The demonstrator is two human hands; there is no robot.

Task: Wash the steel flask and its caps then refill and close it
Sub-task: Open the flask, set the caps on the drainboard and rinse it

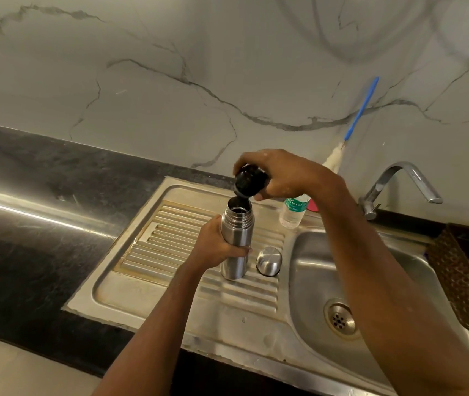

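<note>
Closing step, I judge. My left hand [213,247] grips the steel flask [236,241] upright on the drainboard [170,232]; right hand [281,175] clutches the black inner cap [249,181], tilted just above the mouth. Next: level, seat, twist. Steel outer cap [268,260] waits beside.

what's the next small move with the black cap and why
Probably level the black cap and lower it onto the open mouth of the flask: the right hand holds it tilted just above, and the left hand grips the flask upright on the drainboard.
</note>
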